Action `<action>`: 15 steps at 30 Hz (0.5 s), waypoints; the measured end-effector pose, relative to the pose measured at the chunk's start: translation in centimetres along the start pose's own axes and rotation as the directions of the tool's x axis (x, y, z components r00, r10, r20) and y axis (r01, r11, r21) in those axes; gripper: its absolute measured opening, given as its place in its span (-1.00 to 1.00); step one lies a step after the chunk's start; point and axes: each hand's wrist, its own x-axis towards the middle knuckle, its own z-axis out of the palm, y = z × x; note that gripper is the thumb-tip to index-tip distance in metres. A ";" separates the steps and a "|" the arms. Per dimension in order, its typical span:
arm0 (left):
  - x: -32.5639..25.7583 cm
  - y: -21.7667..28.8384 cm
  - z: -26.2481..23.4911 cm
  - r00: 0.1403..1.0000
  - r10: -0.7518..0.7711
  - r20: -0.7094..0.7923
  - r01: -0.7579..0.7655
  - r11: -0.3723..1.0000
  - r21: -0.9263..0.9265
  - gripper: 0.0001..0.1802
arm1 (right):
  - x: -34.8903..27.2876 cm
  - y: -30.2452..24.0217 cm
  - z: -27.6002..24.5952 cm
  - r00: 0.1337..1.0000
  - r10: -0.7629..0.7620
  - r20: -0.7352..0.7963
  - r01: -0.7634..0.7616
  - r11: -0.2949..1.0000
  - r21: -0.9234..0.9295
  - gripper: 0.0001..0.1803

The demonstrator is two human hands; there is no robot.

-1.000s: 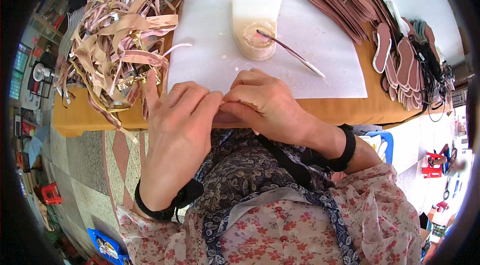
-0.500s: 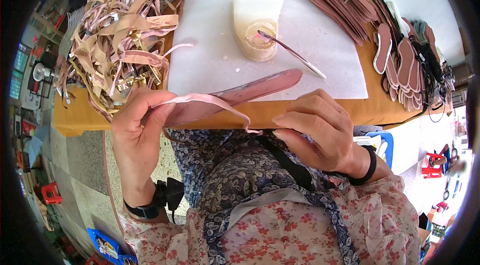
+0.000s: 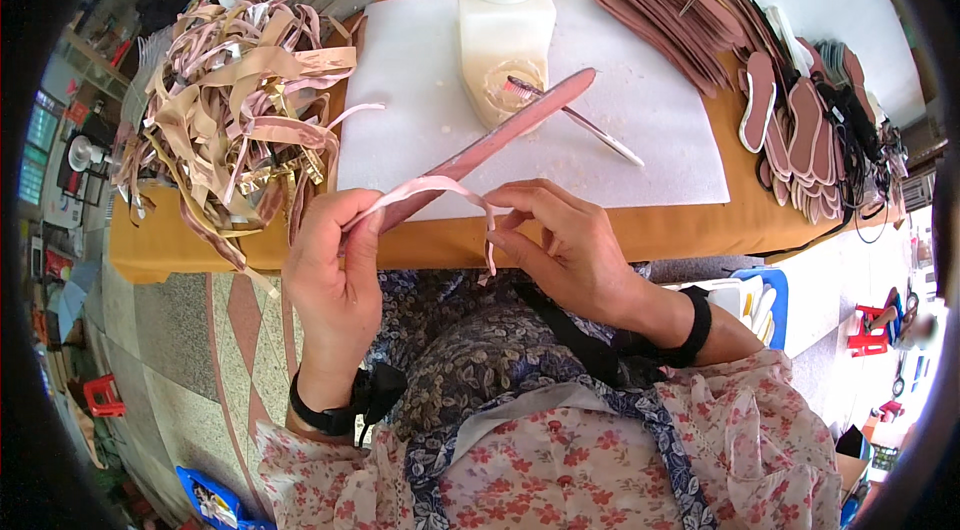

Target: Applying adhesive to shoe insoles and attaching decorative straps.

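My left hand is closed on the near end of a long pinkish-brown shoe insole, which slants up to the right above the table. One end of a thin pale pink strip is pinched in that same hand, at the insole's edge. The strip arches to my right hand, whose thumb and forefinger are closed on it. Its loose tail dangles below those fingers. Behind the insole's far end stands a white plastic bottle with a cut-out opening, and a toothbrush rests in that opening, bristles inward.
A white sheet covers the middle of the orange-brown table. Tangled fabric strips heap up at left. Stacked insoles lie at back right, with white-edged insoles and black cords beside them.
My right hand has moved left and up and now pinches the strip away from its tail. My left hand has shifted right and slightly down, and the insole tilts up more steeply.
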 end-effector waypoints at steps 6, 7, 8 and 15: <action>-0.4 -0.5 0.4 0.985 0.165 -0.040 -0.163 0.986 0.040 -0.86 | 0.7 0.4 0.9 0.998 0.015 -0.060 -0.015 1.000 0.008 -0.75; -0.4 -0.6 0.4 0.980 0.198 -0.037 -0.196 0.979 0.050 -0.85 | 0.7 0.5 1.0 0.998 0.012 -0.059 -0.011 1.000 0.008 -0.75; -0.4 -0.7 0.4 0.973 0.230 -0.033 -0.227 0.972 0.060 -0.83 | 0.7 0.6 1.0 0.999 0.042 -0.003 -0.041 0.995 0.086 -0.77; -0.3 -1.1 0.4 0.947 0.319 -0.035 -0.313 0.942 0.118 -0.79 | 0.4 -0.1 0.6 0.947 0.279 0.161 -0.321 0.781 0.535 -0.75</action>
